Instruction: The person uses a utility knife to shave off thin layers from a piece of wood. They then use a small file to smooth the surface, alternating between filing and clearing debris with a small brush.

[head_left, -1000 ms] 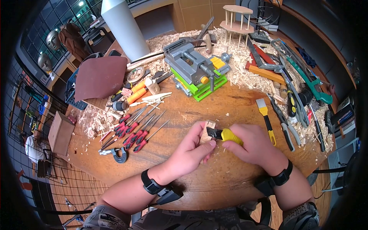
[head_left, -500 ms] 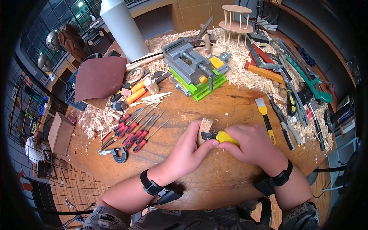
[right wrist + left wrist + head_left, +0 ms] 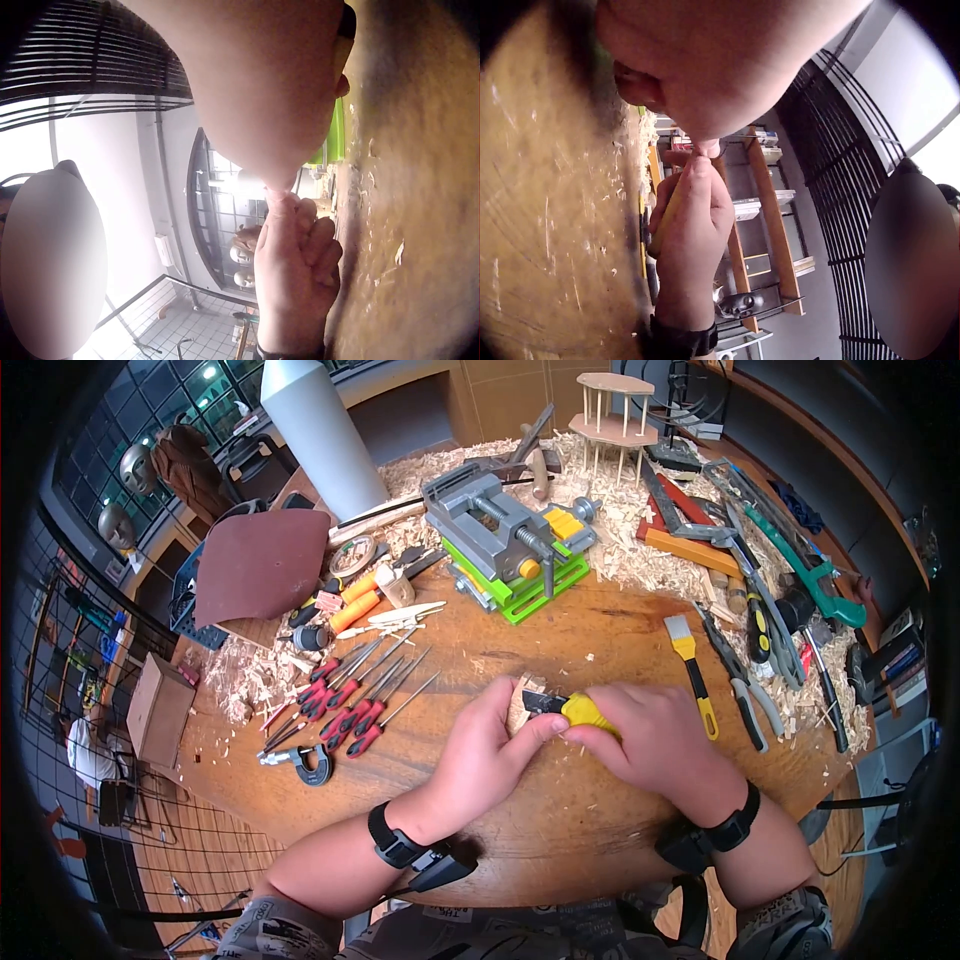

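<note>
Over the near middle of the workbench, my left hand (image 3: 485, 748) grips a small pale wood block (image 3: 516, 714), its fingers behind the block. My right hand (image 3: 660, 738) is wrapped around a yellow-handled utility knife (image 3: 588, 712). The knife's dark blade (image 3: 543, 702) lies against the block's upper face, with a thin shaving near the edge. My left thumb reaches the front of the knife, close to the right thumb. In the left wrist view, the yellow handle (image 3: 670, 216) shows within the right hand; the left hand hides the block there.
A grey and green vise (image 3: 510, 540) stands ahead. Red-handled files (image 3: 350, 705) and a micrometer (image 3: 312, 764) lie to the left. On the right are a yellow brush (image 3: 692, 665), pliers (image 3: 745, 695) and a green saw (image 3: 815, 580). Wood shavings (image 3: 625, 545) cover the back.
Both hands have shifted slightly left with the block and knife. The block has changed its tilt, and a shaving now curls up near the blade.
</note>
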Demonstrator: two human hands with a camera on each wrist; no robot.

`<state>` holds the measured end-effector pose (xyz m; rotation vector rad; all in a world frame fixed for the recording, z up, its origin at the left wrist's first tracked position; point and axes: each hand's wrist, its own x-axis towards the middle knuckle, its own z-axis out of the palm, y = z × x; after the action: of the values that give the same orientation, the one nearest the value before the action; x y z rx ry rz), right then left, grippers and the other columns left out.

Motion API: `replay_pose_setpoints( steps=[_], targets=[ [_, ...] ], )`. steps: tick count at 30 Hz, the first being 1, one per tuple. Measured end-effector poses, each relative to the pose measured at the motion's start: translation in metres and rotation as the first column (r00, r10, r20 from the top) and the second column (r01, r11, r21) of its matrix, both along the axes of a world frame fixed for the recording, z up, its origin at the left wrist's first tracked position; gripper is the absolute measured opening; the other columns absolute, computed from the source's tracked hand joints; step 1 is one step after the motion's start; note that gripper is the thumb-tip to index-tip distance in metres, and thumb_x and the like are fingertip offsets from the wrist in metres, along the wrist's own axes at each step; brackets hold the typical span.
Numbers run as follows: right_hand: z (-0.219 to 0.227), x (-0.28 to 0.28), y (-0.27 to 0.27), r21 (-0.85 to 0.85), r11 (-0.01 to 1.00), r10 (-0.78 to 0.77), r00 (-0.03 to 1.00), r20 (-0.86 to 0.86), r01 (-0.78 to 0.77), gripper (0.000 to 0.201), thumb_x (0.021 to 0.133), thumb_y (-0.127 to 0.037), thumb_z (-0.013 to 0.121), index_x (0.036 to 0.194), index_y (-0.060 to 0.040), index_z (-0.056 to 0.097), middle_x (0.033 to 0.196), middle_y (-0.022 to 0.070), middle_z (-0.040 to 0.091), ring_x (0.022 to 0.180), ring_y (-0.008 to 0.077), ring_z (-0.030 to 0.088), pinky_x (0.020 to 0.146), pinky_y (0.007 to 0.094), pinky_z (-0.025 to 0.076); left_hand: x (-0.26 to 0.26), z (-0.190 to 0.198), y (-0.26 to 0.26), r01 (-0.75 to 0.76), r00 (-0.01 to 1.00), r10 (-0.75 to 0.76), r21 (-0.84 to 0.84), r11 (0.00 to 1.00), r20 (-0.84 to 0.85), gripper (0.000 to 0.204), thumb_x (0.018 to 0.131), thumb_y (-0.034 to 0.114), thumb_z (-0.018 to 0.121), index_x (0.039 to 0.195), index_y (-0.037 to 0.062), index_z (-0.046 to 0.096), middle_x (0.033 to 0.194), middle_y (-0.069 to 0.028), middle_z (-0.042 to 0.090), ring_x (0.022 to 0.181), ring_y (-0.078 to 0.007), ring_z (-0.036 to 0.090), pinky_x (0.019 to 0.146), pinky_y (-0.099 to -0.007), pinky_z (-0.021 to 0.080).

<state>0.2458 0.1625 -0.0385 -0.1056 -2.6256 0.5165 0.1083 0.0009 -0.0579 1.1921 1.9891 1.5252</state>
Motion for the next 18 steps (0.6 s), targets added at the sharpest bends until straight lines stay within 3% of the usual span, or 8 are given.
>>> replay_pose_setpoints(
  steps=[3, 6, 10, 11, 13, 15, 18],
  targets=[
    [0.002, -0.001, -0.004, -0.002, 1.0, -0.015, 1.0, 0.009, 0.015, 0.032, 0.089, -0.039, 0.069, 0.092, -0.0078, 0.062, 0.078, 0.0105, 0.067, 0.067, 0.0313, 0.068, 0.058, 0.0421, 0.053, -0.002, -0.002, -0.001, -0.019, 0.997, 0.022, -0.036, 0.999, 0.071, 0.028, 0.092, 0.024, 0.075, 0.098, 0.0003, 0.061, 0.08, -0.0136, 0.065, 0.073, -0.0183, 0.062, 0.068, -0.0336, 0.05],
    [-0.001, -0.002, -0.009, -0.055, 0.997, -0.055, 0.995, 0.078, 0.06, 0.032, 0.09, -0.037, 0.07, 0.092, -0.0068, 0.062, 0.079, 0.0127, 0.067, 0.069, 0.0339, 0.067, 0.059, 0.0446, 0.053, 0.007, 0.009, 0.0, -0.008, 1.0, 0.009, -0.028, 1.0, 0.024, 0.027, 0.092, 0.025, 0.074, 0.095, 0.0005, 0.062, 0.075, -0.0102, 0.064, 0.069, -0.0157, 0.059, 0.064, -0.0325, 0.049],
    [-0.007, -0.003, 0.001, -0.222, 0.963, -0.157, 0.988, -0.006, 0.151, 0.03, 0.091, -0.034, 0.069, 0.096, -0.0055, 0.063, 0.08, 0.017, 0.066, 0.073, 0.0379, 0.067, 0.061, 0.0469, 0.051, 0.007, -0.002, -0.002, -0.051, 0.999, 0.051, 0.002, 0.999, -0.013, 0.027, 0.093, 0.024, 0.073, 0.098, 0.0006, 0.061, 0.077, -0.0092, 0.063, 0.068, -0.0161, 0.058, 0.063, -0.0328, 0.048],
    [-0.006, -0.003, 0.004, -0.281, 0.939, -0.212, 0.977, -0.019, 0.199, 0.029, 0.092, -0.033, 0.069, 0.098, -0.0053, 0.063, 0.081, 0.0182, 0.066, 0.074, 0.0389, 0.067, 0.062, 0.0473, 0.05, 0.004, -0.01, -0.002, -0.046, 0.997, 0.044, 0.028, 0.999, 0.057, 0.024, 0.096, 0.023, 0.069, 0.103, 0.0021, 0.06, 0.079, -0.0074, 0.062, 0.065, -0.0147, 0.056, 0.06, -0.0308, 0.047],
    [-0.005, -0.002, 0.011, -0.285, 0.944, -0.18, 0.983, -0.03, 0.164, 0.029, 0.092, -0.032, 0.069, 0.099, -0.0054, 0.063, 0.082, 0.0185, 0.066, 0.074, 0.0388, 0.067, 0.062, 0.0465, 0.05, 0.003, -0.013, -0.002, -0.042, 0.991, 0.035, 0.054, 0.998, 0.129, 0.022, 0.099, 0.022, 0.066, 0.108, 0.0036, 0.059, 0.081, -0.0057, 0.061, 0.062, -0.0133, 0.055, 0.058, -0.0288, 0.046],
    [-0.006, 0.0, 0.014, -0.288, 0.949, -0.146, 0.988, -0.042, 0.128, 0.029, 0.092, -0.032, 0.069, 0.1, -0.0055, 0.063, 0.083, 0.0189, 0.067, 0.075, 0.0386, 0.067, 0.062, 0.0457, 0.05, 0.003, -0.007, 0.0, 0.002, 0.814, -0.074, 0.124, 0.992, 0.577, 0.021, 0.103, 0.018, 0.056, 0.12, 0.0065, 0.052, 0.085, -0.0023, 0.06, 0.061, -0.0086, 0.053, 0.056, -0.0231, 0.044],
    [-0.007, 0.001, 0.012, -0.199, 0.98, -0.034, 0.999, -0.002, 0.033, 0.03, 0.09, -0.033, 0.07, 0.1, -0.0057, 0.063, 0.084, 0.0175, 0.067, 0.076, 0.0381, 0.067, 0.063, 0.0454, 0.051, 0.001, 0.004, -0.004, 0.089, 0.739, -0.171, 0.156, 0.984, 0.652, 0.022, 0.106, 0.015, 0.05, 0.125, 0.007, 0.046, 0.085, 0.0015, 0.058, 0.062, -0.0046, 0.051, 0.053, -0.0191, 0.041]
  ],
)
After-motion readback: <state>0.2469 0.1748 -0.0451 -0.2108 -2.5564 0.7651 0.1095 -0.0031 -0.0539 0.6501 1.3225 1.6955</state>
